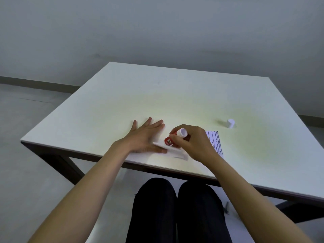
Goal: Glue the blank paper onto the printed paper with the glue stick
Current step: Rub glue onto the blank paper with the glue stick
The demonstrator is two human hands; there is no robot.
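Gluing step in hand: left hand (147, 135), fingers spread, pins the blank paper (172, 151) near the desk's (108, 109) front edge. Right hand (192, 142) pinches the glue stick (172, 138), tip down on it. Next, judged: spread glue, then press onto the printed paper (216, 142).

Far half and left side of the bench (122, 95) lie open. One loose cap (230, 123) stands at right, well apart from the hands. Papers (214, 142) and both hands crowd the near edge.

Left hand (146, 135) flat, fingers spread, palm down; right hand (192, 142) curled in a grip, forearms outstretched.
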